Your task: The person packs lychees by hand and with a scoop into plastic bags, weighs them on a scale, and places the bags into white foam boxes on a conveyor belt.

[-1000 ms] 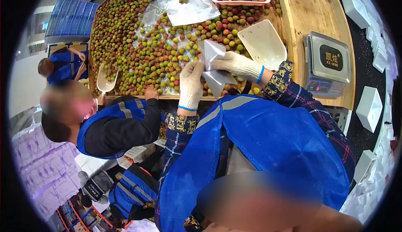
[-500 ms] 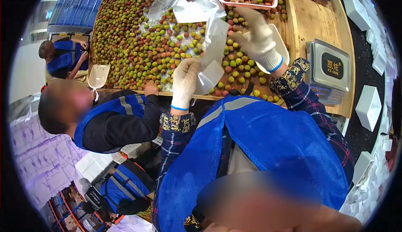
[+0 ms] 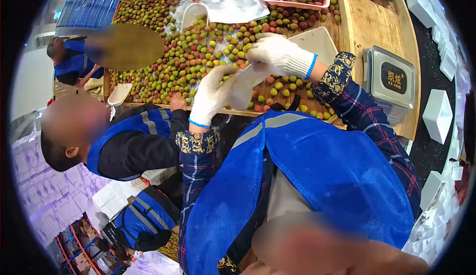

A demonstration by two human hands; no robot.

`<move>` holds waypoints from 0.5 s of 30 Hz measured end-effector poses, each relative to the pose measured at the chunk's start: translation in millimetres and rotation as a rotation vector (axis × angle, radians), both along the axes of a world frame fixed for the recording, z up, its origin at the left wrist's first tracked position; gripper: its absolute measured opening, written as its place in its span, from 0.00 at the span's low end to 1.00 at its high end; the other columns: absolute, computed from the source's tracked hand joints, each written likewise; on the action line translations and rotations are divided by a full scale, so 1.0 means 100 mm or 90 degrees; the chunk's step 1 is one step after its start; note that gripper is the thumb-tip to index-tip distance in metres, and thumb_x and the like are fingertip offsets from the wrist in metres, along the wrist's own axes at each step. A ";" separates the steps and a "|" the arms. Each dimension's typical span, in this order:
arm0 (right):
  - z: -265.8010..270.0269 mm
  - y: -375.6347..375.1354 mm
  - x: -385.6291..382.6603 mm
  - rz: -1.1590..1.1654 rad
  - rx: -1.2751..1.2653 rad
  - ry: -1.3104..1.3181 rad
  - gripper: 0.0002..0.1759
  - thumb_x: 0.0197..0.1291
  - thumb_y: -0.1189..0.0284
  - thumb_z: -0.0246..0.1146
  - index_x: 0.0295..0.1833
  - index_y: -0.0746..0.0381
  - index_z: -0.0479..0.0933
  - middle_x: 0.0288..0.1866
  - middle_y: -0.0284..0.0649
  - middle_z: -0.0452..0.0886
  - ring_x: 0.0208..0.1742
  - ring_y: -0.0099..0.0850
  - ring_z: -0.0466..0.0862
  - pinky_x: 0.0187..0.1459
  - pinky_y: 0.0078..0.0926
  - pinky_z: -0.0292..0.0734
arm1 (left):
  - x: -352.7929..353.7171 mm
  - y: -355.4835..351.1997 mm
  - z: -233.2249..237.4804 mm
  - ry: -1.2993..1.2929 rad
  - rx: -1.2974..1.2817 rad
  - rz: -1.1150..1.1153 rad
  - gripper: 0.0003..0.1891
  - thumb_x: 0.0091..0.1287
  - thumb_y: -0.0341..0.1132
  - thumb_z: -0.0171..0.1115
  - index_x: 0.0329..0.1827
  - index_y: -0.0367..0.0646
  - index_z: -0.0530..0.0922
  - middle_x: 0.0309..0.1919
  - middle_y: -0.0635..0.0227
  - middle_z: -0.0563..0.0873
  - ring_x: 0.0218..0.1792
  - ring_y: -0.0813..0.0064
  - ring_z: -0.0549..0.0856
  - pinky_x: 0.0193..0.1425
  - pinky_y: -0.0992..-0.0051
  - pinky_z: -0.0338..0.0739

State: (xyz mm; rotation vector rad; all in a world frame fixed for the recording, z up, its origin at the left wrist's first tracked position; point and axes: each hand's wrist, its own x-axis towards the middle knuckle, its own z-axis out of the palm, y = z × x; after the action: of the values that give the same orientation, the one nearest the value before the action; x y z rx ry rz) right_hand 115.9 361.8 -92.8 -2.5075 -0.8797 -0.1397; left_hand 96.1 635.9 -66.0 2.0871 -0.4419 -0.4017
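Brought the right hand (image 3: 283, 55) back from over the scoop (image 3: 317, 44) to the plastic bag (image 3: 242, 90), pinching its upper end while gripping the other side in the left hand's (image 3: 212, 95) closed fingers, above the fruit (image 3: 279, 85), inside the wooden rim (image 3: 345, 22) and well apart from the scale (image 3: 394, 79) marked "凯炫 KX-368B" beyond.

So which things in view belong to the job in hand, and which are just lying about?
In the job:
- plastic bag between left hand and right hand
- loose fruit
- probably the white scoop by the right hand

Seemingly just lying about:
- scale, perhaps for later
- pink basket
- white boxes
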 end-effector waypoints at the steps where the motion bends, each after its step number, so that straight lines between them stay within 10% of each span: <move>1: 0.01 0.01 0.00 0.002 -0.002 0.001 0.09 0.62 0.63 0.71 0.41 0.57 0.85 0.40 0.46 0.88 0.49 0.50 0.89 0.54 0.51 0.84 | 0.03 0.00 -0.04 -0.098 0.017 -0.010 0.24 0.74 0.33 0.69 0.71 0.32 0.81 0.55 0.59 0.91 0.50 0.71 0.89 0.58 0.69 0.85; 6: 0.10 0.05 0.00 0.027 0.021 -0.041 0.11 0.64 0.61 0.69 0.42 0.56 0.86 0.41 0.47 0.88 0.48 0.51 0.89 0.52 0.52 0.85 | -0.08 -0.43 0.35 -0.118 0.193 0.031 0.23 0.73 0.47 0.71 0.62 0.39 0.87 0.55 0.45 0.92 0.56 0.49 0.93 0.60 0.59 0.86; 12: 0.01 0.09 0.12 -0.002 0.022 -0.092 0.10 0.60 0.64 0.74 0.43 0.57 0.84 0.41 0.43 0.86 0.51 0.49 0.86 0.64 0.50 0.79 | 0.05 -0.33 -0.13 -0.261 0.174 0.059 0.13 0.70 0.39 0.62 0.45 0.45 0.92 0.38 0.50 0.92 0.43 0.43 0.91 0.51 0.48 0.85; 15: 0.07 0.12 0.08 -0.040 0.076 -0.227 0.26 0.54 0.73 0.74 0.61 0.57 0.83 0.55 0.44 0.86 0.59 0.51 0.85 0.67 0.53 0.80 | 0.14 -0.31 -0.18 -0.157 0.109 0.112 0.12 0.68 0.39 0.65 0.45 0.43 0.92 0.38 0.48 0.92 0.44 0.44 0.91 0.52 0.51 0.84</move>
State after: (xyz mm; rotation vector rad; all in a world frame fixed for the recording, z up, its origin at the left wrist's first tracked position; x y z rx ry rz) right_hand 123.9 374.3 -85.8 -2.4368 -0.8961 -0.6576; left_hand 110.1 604.9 -84.4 2.3331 -0.3737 -0.0797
